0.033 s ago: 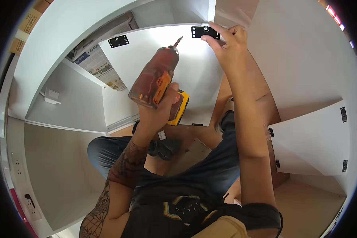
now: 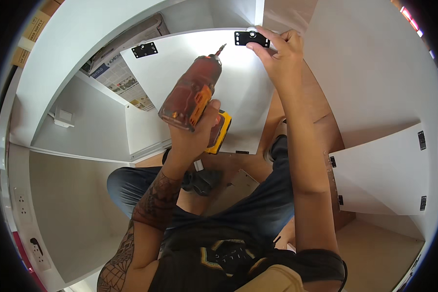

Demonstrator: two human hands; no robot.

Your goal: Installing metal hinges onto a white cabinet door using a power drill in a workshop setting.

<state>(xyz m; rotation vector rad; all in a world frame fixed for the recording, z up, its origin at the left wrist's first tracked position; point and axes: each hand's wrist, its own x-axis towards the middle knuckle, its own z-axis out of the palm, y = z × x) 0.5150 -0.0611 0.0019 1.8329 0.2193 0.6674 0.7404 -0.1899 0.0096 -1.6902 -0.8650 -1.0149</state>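
My left hand (image 2: 198, 119) is wrapped round the grip of a red and black cordless drill (image 2: 192, 87) with a yellow-edged battery at its base. Its bit (image 2: 221, 48) points up and to the right, apart from anything. Up at the far edge of a white panel (image 2: 238, 97), my right hand (image 2: 284, 48) pinches a black sliding-door roller (image 2: 248, 39) with a white wheel between thumb and fingers. The roller lies flat on the panel, its right end partly covered by my fingers. A similar black roller (image 2: 144, 49) sits on the panel's far left corner.
White cabinet compartments (image 2: 73, 204) stand on the left, one holding folded newspaper (image 2: 126, 85). At right another white panel (image 2: 382, 170) carries several black fittings. Between my legs lie a dark cloth (image 2: 203, 182) and a flat plate (image 2: 236, 192) on the brown floor.
The drill has shifted very slightly up and to the right. My right hand stays on the roller.
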